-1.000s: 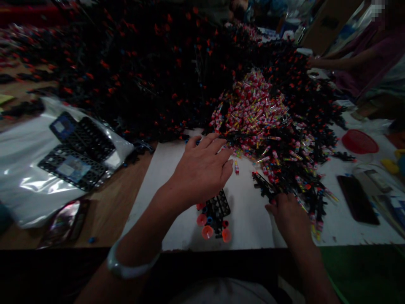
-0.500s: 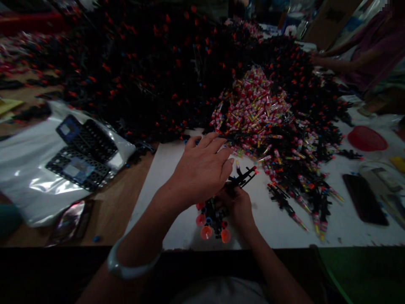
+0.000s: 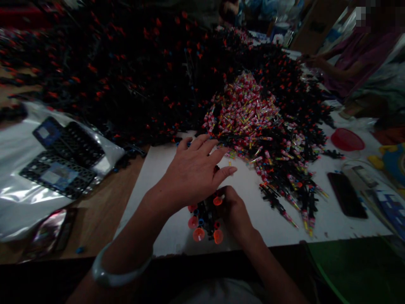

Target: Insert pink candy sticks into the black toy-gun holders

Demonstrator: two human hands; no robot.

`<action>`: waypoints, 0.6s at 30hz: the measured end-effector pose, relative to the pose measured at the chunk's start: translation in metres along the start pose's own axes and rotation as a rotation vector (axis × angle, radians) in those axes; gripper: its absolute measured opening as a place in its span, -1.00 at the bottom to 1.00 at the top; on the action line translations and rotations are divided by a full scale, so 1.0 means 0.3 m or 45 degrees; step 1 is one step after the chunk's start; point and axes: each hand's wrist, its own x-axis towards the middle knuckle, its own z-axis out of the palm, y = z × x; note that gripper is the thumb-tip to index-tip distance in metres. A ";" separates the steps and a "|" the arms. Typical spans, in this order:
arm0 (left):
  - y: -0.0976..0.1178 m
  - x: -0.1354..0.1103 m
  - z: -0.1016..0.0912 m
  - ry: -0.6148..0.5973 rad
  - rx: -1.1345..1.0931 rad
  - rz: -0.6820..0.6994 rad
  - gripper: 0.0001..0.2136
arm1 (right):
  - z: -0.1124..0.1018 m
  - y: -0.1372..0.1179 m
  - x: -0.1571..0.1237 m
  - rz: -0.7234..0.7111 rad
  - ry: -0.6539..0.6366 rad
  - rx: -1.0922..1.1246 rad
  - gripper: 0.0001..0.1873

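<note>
Your left hand (image 3: 198,171), fingers spread, is over the toy guns (image 3: 207,217). Right hand (image 3: 236,213) curls beside them; can't tell its grip.

Colours noted: toy guns (image 3: 208,219) before me matt black, their suction cups (image 3: 198,234) translucent orange. Heaped tubes (image 3: 248,105) mottled pink-red, white and yellow. My bangle (image 3: 103,274): pale grey-green. Sheet (image 3: 262,219) white, tabletop (image 3: 123,185) brown. Lattice-patterned tray (image 3: 80,180) black, its label (image 3: 58,174) blue and whitish. Dish (image 3: 347,140) red; phone (image 3: 347,195) black; co-worker's top (image 3: 371,55) purple.
</note>
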 end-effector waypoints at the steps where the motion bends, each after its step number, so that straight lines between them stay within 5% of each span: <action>1: -0.006 0.000 -0.001 -0.005 0.009 0.016 -0.55 | -0.060 0.029 -0.024 0.034 0.038 -0.143 -0.81; 3: -0.019 0.003 -0.003 -0.023 0.013 0.066 -0.57 | -0.195 0.105 -0.083 0.210 0.165 -0.577 -0.70; 5: -0.032 0.008 -0.005 -0.051 -0.003 0.124 -0.55 | -0.317 0.186 -0.141 0.493 0.121 -0.965 -0.63; 8: -0.040 0.021 -0.005 -0.074 -0.025 0.184 -0.52 | -0.406 0.260 -0.177 0.584 -0.056 -1.002 -0.90; 11: -0.037 0.029 -0.002 -0.080 -0.012 0.189 -0.53 | -0.349 0.236 -0.132 0.429 0.027 -0.522 -0.88; 14: -0.030 0.028 -0.002 -0.089 0.011 0.157 -0.56 | -0.199 0.148 -0.051 0.348 0.070 0.230 -0.69; 18: -0.020 0.020 -0.007 -0.088 0.018 0.115 -0.60 | -0.011 0.051 0.012 0.269 -0.143 0.790 -0.74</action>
